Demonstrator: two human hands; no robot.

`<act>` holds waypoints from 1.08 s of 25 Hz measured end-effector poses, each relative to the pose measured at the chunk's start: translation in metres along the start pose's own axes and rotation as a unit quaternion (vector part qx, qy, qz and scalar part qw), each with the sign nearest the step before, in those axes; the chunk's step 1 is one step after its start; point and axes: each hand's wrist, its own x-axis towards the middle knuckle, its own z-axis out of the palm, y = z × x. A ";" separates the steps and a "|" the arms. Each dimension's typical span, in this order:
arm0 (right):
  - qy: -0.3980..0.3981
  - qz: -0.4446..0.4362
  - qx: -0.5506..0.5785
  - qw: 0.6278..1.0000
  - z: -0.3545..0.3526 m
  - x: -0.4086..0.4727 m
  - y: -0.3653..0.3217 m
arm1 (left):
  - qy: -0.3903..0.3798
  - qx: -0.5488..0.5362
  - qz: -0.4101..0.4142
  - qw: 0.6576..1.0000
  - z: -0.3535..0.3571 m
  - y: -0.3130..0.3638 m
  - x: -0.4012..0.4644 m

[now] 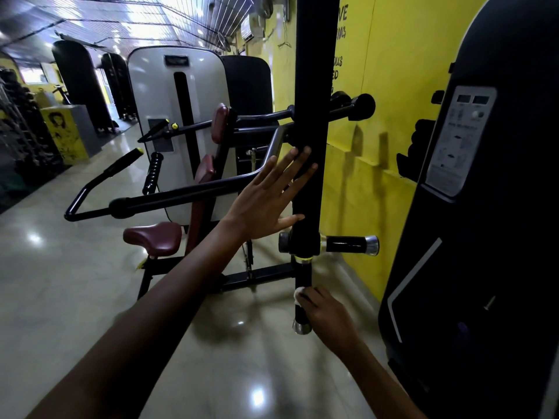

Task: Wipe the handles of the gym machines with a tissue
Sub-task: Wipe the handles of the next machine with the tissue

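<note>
A black vertical arm point(311, 86) of a gym machine hangs in the middle of the view. My left hand point(269, 196) lies flat against it with straight, spread fingers. Below a yellow ring the arm ends in a black downward handle point(303, 275) with a chrome cap point(302, 327). My right hand point(325, 316) grips this handle with a white tissue point(298, 294) pressed between fingers and handle; only a small part of the tissue shows. A second black handle point(351, 244) with a chrome end sticks out to the right.
A black weight-stack housing point(484, 207) with a white instruction label stands close on the right. A yellow wall point(393, 86) runs behind. To the left stands a machine with maroon seat point(152, 238), pads and black lever bars point(169, 198) on a shiny tiled floor point(75, 282).
</note>
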 end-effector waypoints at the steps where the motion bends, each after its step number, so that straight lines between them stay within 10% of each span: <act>1: 0.005 0.002 0.002 1.000 0.001 -0.002 -0.002 | 0.001 -0.002 0.000 1.000 0.000 0.000 0.000; 15: -0.103 0.040 0.078 0.991 0.031 -0.050 -0.010 | -0.001 -0.007 -0.003 1.000 -0.001 0.001 0.000; 27: 0.064 0.234 0.154 0.958 -0.003 0.029 0.014 | 0.004 -0.001 -0.005 1.000 0.003 0.002 0.000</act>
